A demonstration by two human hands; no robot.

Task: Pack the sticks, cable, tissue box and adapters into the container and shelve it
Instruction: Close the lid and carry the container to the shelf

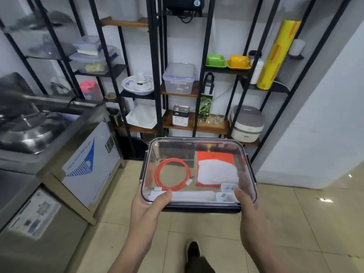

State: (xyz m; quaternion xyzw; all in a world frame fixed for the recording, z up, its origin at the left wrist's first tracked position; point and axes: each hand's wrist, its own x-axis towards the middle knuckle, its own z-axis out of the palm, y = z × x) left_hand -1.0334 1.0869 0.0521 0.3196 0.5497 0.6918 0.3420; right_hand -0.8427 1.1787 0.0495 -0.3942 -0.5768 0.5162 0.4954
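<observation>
Left hand and right hand grip lidded clear container, thumbs pressed on lid, fingers curled underneath.

Under the container, the fingers of both hands are hidden; only the thumbs show on its lid. The sticks along its near wall blur through the plastic, their count unclear. Left of the container, the pans are smeared and cut by the edge.

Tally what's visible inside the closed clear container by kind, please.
Coiled orange cable: 1
Orange tissue box: 1
White adapters: 2
White sticks: cannot separate them through the lid, so uncounted
Total without sticks: 4
</observation>
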